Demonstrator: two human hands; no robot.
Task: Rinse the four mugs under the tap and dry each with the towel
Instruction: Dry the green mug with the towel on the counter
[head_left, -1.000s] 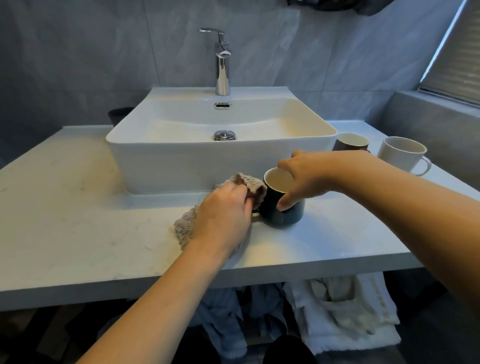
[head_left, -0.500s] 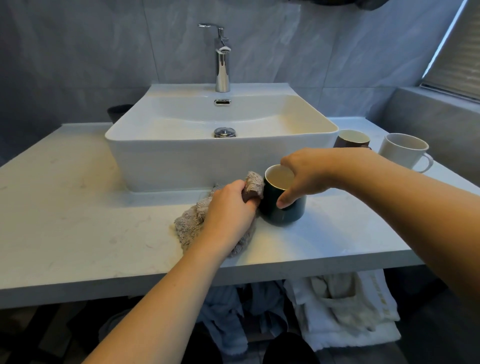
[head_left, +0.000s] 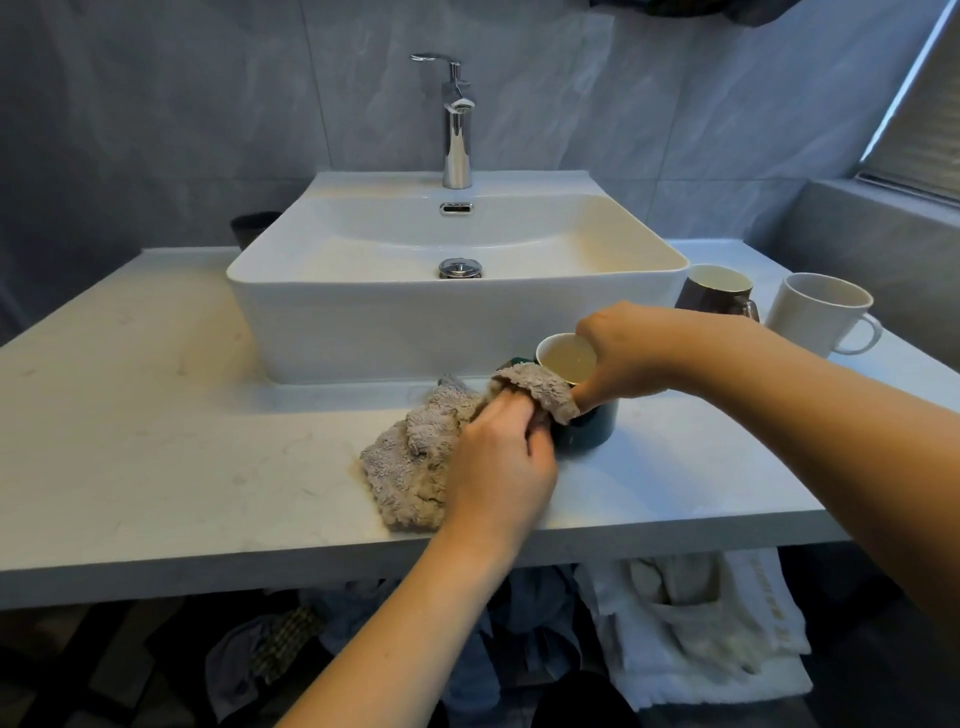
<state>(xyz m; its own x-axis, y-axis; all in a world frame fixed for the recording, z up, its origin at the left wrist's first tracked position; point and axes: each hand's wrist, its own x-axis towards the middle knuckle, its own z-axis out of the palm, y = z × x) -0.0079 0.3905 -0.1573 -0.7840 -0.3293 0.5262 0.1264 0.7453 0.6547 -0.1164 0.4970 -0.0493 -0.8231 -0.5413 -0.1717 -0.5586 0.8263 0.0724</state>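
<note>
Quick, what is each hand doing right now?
Left hand: grips the towel against the dark green mug.
Right hand: holds that mug by its rim.

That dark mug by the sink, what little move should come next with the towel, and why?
Probably pushing the towel down into the dark mug. The left hand has its corner draped over the rim, the right hand steadies the mug on the counter, and the pale inside is still uncovered.

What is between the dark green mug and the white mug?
In the head view, the right hand on the dark green mug, then a brown mug before the white mug.
</note>
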